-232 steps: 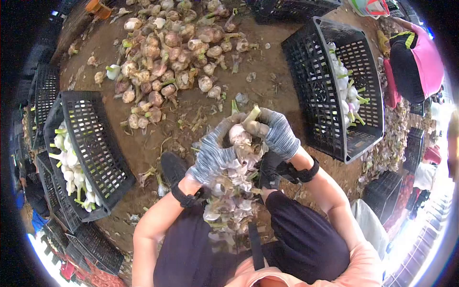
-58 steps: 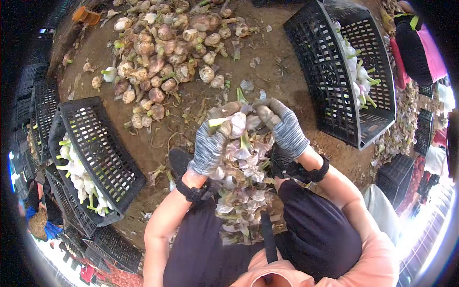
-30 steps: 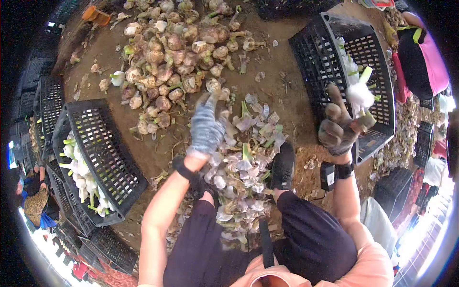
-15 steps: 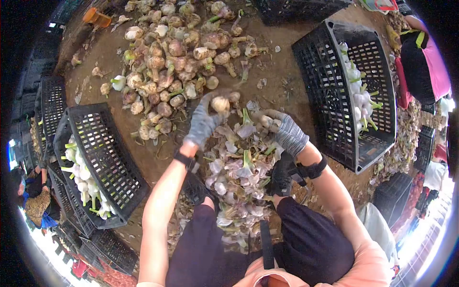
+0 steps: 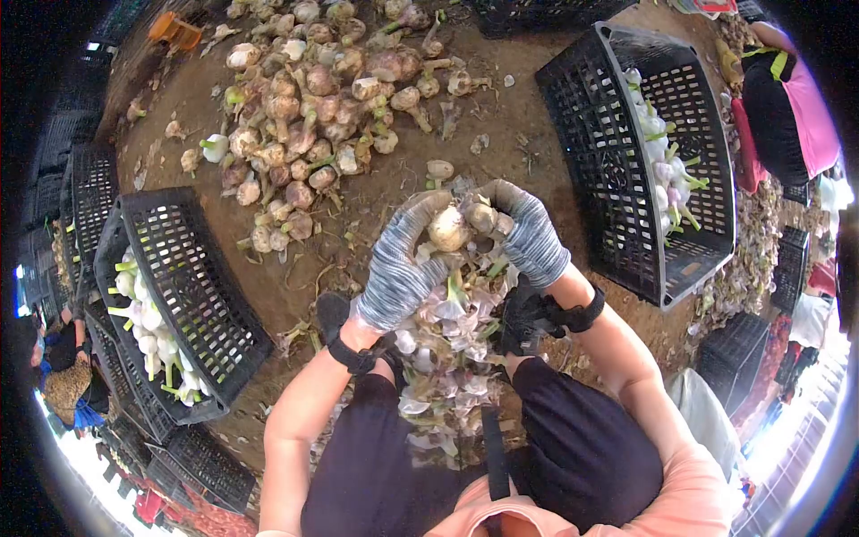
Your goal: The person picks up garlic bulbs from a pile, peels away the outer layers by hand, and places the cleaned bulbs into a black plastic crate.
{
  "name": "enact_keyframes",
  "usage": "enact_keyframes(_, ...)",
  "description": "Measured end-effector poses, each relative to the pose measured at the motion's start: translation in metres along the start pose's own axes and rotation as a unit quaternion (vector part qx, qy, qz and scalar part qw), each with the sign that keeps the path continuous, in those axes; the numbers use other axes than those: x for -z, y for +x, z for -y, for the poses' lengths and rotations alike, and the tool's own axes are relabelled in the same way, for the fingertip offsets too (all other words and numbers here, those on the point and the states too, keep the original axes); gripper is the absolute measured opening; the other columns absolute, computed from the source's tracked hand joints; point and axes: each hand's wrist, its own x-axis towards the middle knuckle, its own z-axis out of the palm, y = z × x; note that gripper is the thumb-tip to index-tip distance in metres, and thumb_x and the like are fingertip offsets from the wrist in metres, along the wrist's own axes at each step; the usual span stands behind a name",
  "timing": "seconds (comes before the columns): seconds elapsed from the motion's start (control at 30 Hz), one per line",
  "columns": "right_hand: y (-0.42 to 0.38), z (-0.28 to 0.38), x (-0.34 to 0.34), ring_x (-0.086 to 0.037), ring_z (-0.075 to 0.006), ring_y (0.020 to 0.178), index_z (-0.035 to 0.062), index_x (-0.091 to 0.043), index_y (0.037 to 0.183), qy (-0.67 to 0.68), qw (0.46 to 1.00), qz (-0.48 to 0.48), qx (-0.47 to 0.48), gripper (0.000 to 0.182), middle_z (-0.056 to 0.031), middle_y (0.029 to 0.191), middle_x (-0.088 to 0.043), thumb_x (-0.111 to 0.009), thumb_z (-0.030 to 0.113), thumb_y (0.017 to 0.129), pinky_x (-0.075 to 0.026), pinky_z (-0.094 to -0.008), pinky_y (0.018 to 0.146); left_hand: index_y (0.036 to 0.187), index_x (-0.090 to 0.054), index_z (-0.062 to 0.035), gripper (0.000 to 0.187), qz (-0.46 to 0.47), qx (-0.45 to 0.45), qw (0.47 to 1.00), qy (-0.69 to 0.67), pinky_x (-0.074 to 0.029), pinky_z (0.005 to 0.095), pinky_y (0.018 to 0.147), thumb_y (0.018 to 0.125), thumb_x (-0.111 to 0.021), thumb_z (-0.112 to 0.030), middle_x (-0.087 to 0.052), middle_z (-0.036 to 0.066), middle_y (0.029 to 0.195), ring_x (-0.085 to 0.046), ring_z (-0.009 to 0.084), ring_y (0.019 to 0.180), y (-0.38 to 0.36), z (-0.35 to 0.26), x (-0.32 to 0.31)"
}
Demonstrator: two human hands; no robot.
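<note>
My left hand (image 5: pixel 403 259), in a grey striped glove, is closed around a pale garlic bulb (image 5: pixel 448 230) held above the ground between my knees. My right hand (image 5: pixel 530 234), gloved alike with brown-stained fingertips, curls in from the right with its fingers pressed to the bulb's side. Its fingers partly hide what lies between them. Just beyond the hands a single loose bulb (image 5: pixel 439 169) rests on the ground. Beneath them lies a heap of papery garlic skins (image 5: pixel 447 336). Farther out spreads a pile of unpeeled garlic bulbs (image 5: pixel 309 107) with dirty skins and stems.
Black plastic crates with clean white garlic stand at left (image 5: pixel 192 286) and right (image 5: pixel 595 152). Another black crate (image 5: pixel 546 16) is at the far edge. An orange container (image 5: pixel 175 31) lies upper left. Other people sit at the left (image 5: pixel 76 367) and right (image 5: pixel 787 112) edges.
My left hand has brought the garlic bulb back toward me and right, to meet my right hand. The right hand has closed in against the bulb. The view has shifted slightly.
</note>
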Motion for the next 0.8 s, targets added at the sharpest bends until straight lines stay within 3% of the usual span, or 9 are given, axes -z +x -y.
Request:
enact_keyframes(0.13,-0.002,-0.007,0.005,-0.053,-0.0093,0.084,-0.0025,-0.058,0.106,-0.017,1.000,0.001,0.018,0.033,-0.0047,0.093,-0.063,-0.064,0.021,0.084,-0.046,-0.0266,0.077,0.127,-0.046,-0.0025,0.064,0.013,0.062,0.996,-0.070,-0.039,0.0333,0.099,0.071,-0.076,-0.012,-0.050,0.010,0.125,-0.048,0.0195,0.116,-0.003,-0.007,-0.003)
enact_keyframes(0.23,-0.005,-0.003,0.008,-0.054,-0.0091,0.085,-0.0020,-0.059,0.105,-0.048,0.998,0.011,0.032,0.030,-0.0044,0.092,-0.063,-0.063,0.019,0.085,-0.046,-0.0264,0.077,0.122,-0.051,-0.0027,0.064,-0.015,0.124,0.977,-0.173,-0.040,0.0320,0.096,0.068,-0.079,-0.022,-0.056,0.009,0.116,-0.052,0.0173,0.109,-0.002,-0.016,-0.005)
enact_keyframes(0.33,-0.007,0.002,0.014,-0.054,-0.0091,0.084,-0.0007,-0.060,0.105,-0.093,0.994,0.033,0.039,0.027,-0.0038,0.089,-0.063,-0.062,0.017,0.085,-0.046,-0.0265,0.078,0.125,-0.048,-0.0034,0.070,0.014,0.195,0.938,-0.287,-0.043,0.0300,0.092,0.067,-0.080,-0.027,-0.056,0.007,0.115,-0.053,0.0159,0.106,-0.003,-0.023,-0.003)
enact_keyframes(0.4,-0.008,0.004,0.017,-0.055,-0.0098,0.083,0.0013,-0.060,0.106,-0.067,0.997,0.044,-0.003,0.025,-0.0032,0.087,-0.063,-0.061,0.014,0.085,-0.047,-0.0266,0.077,0.127,-0.045,-0.0038,0.076,0.027,0.270,0.857,-0.437,-0.045,0.0288,0.089,0.066,-0.079,-0.034,-0.056,0.007,0.114,-0.054,0.0150,0.102,-0.004,-0.027,-0.001)
enact_keyframes(0.43,-0.005,-0.003,0.019,-0.055,-0.0098,0.083,0.0013,-0.060,0.106,-0.069,0.997,0.046,-0.002,0.025,-0.0032,0.087,-0.063,-0.061,0.014,0.085,-0.047,-0.0266,0.077,0.127,-0.045,-0.0038,0.076,0.025,0.268,0.858,-0.437,-0.045,0.0288,0.089,0.066,-0.079,-0.034,-0.056,0.007,0.114,-0.054,0.0150,0.102,-0.004,-0.025,0.000)
enact_keyframes(0.5,0.002,-0.013,0.019,-0.057,-0.0103,0.081,0.0016,-0.060,0.107,-0.154,0.968,-0.053,0.193,0.024,-0.0027,0.088,-0.064,-0.060,0.014,0.086,-0.048,-0.0258,0.075,0.128,-0.044,-0.0038,0.079,0.013,0.224,0.915,-0.334,-0.045,0.0289,0.089,0.067,-0.077,-0.042,-0.055,0.007,0.115,-0.054,0.0149,0.102,-0.004,-0.022,-0.004)
enact_keyframes(0.63,-0.014,0.006,0.015,-0.057,-0.0100,0.082,0.0018,-0.059,0.109,-0.019,0.998,-0.064,-0.003,0.029,-0.0034,0.093,-0.063,-0.061,0.021,0.087,-0.048,-0.0253,0.075,0.128,-0.044,-0.0031,0.079,0.019,0.215,0.936,-0.276,-0.044,0.0293,0.091,0.068,-0.075,-0.044,-0.054,0.008,0.117,-0.053,0.0155,0.104,-0.004,-0.020,0.002)
enact_keyframes(0.67,-0.013,0.002,0.013,-0.055,-0.0093,0.083,0.0014,-0.059,0.109,0.027,0.999,-0.027,0.008,0.034,-0.0028,0.093,-0.062,-0.063,0.026,0.085,-0.048,-0.0253,0.074,0.128,-0.044,-0.0031,0.079,0.019,0.215,0.936,-0.277,-0.044,0.0293,0.091,0.068,-0.075,-0.044,-0.054,0.008,0.117,-0.053,0.0155,0.104,-0.005,-0.017,0.001)
enact_keyframes(0.8,-0.009,-0.003,-0.001,-0.054,-0.0092,0.082,-0.0001,-0.058,0.107,-0.061,0.993,-0.001,0.101,0.041,-0.0017,0.090,-0.061,-0.068,0.030,0.082,-0.046,-0.0249,0.075,0.130,-0.043,-0.0031,0.078,0.031,0.182,0.938,-0.293,-0.041,0.0304,0.094,0.070,-0.074,-0.042,-0.053,0.008,0.120,-0.051,0.0162,0.108,-0.005,-0.016,-0.005)
